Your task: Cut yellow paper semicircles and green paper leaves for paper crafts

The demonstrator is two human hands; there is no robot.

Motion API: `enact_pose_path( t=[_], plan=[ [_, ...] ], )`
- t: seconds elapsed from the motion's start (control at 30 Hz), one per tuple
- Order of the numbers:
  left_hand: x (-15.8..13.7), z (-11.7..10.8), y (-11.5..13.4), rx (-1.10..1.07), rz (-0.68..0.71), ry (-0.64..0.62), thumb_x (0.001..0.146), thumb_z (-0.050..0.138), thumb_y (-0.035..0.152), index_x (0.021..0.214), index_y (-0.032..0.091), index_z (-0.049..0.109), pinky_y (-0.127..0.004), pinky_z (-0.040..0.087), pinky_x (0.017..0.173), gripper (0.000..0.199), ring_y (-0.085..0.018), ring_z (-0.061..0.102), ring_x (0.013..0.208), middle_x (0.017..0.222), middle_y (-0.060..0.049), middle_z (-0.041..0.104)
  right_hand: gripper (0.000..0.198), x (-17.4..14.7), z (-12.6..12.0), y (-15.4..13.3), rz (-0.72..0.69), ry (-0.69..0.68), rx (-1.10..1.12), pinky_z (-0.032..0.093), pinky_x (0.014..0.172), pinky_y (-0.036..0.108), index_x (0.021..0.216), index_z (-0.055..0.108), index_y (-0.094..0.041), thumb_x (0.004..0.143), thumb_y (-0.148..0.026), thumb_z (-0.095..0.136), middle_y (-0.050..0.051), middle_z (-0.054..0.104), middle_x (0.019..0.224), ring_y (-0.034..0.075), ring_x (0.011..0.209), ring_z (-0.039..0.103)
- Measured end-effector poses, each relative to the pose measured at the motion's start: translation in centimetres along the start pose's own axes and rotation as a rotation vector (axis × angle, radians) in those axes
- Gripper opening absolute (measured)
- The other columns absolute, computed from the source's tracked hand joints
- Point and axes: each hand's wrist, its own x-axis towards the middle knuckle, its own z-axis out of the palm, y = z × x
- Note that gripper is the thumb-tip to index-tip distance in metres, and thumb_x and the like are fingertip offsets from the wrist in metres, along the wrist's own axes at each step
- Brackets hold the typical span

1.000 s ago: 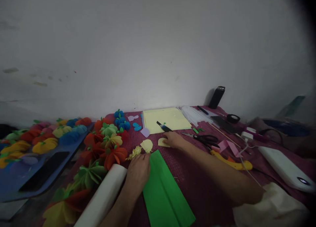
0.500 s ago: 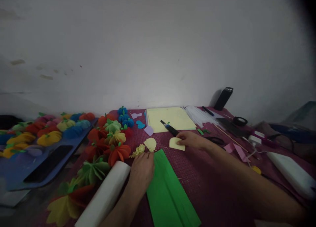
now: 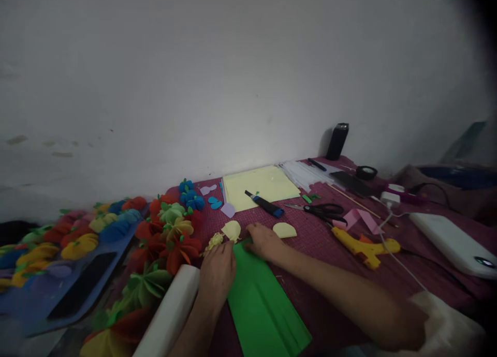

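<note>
Both hands, left (image 3: 218,266) and right (image 3: 265,241), lay flat with fingers spread on the far end of the green paper (image 3: 260,305), gripping nothing, mid-desk near the front edge. Uneven pressure could have skewed the sheet toward the paper flowers (image 3: 171,233).

Both hands cover the far end of the green paper (image 3: 264,310); beside the left hand (image 3: 217,271), the white roll (image 3: 171,315) runs off the bottom edge.
</note>
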Motion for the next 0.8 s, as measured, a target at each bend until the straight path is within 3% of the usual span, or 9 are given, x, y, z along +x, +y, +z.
enact_pose_path(
  t=[0.17,0.3,0.5,0.6,0.7,0.8],
  plan=[
    [-0.1,0.0,0.1,-0.016,0.007,-0.012,0.085,0.041,0.014,0.109,0.016,0.056,-0.035,0.040,0.084,0.028,-0.022,0.058,0.094,0.098,-0.008,0.066,0.026,1.5,-0.3,2.2,-0.032,-0.092,0.043,0.042,0.068,0.024,0.093,0.067,-0.019,0.067,-0.022,0.062,0.006,0.069,0.092,0.020,0.085,0.062],
    [0.0,-0.3,0.0,-0.037,-0.013,-0.009,0.085,0.041,0.015,0.110,0.016,0.056,-0.037,0.040,0.086,0.029,-0.023,0.057,0.096,0.100,-0.008,0.065,0.020,1.7,-0.5,2.1,-0.065,-0.129,0.074,0.041,0.062,0.022,0.082,0.070,-0.020,0.066,-0.016,0.058,0.004,0.071,0.084,0.018,0.077,0.064],
    [-0.1,-0.9,0.0,-0.073,-0.028,0.073,0.085,0.041,0.014,0.111,0.016,0.055,-0.040,0.041,0.086,0.030,-0.024,0.057,0.097,0.104,-0.009,0.065,0.017,1.4,-2.3,2.2,-0.076,-0.048,0.147,0.041,0.066,0.024,0.080,0.067,-0.016,0.069,-0.012,0.054,0.007,0.070,0.083,0.019,0.079,0.061],
    [-1.7,-3.0,-0.2,-0.127,0.022,0.211,0.085,0.040,0.014,0.115,0.016,0.051,-0.038,0.042,0.088,0.032,-0.022,0.055,0.104,0.115,-0.009,0.060,0.016,0.1,-4.0,3.1,-0.092,-0.004,0.232,0.043,0.064,0.023,0.083,0.063,-0.015,0.074,-0.015,0.050,0.005,0.068,0.080,0.016,0.074,0.061],
    [-3.4,-6.7,-0.9,-0.171,0.072,0.357,0.085,0.043,0.018,0.116,0.019,0.050,-0.036,0.041,0.091,0.031,-0.020,0.054,0.106,0.115,-0.006,0.061,0.019,-2.2,-5.0,4.2,-0.147,0.038,0.340,0.043,0.063,0.022,0.095,0.056,-0.017,0.078,-0.017,0.046,0.003,0.066,0.084,0.013,0.073,0.060],
    [-2.6,-9.7,-1.9,-0.155,0.041,0.233,0.084,0.046,0.021,0.112,0.020,0.052,-0.033,0.043,0.087,0.029,-0.019,0.056,0.101,0.108,-0.005,0.063,0.021,-4.6,-4.3,5.2,-0.182,0.081,0.515,0.042,0.062,0.023,0.097,0.053,-0.019,0.077,-0.019,0.049,0.002,0.064,0.080,0.014,0.070,0.058]
  ],
)
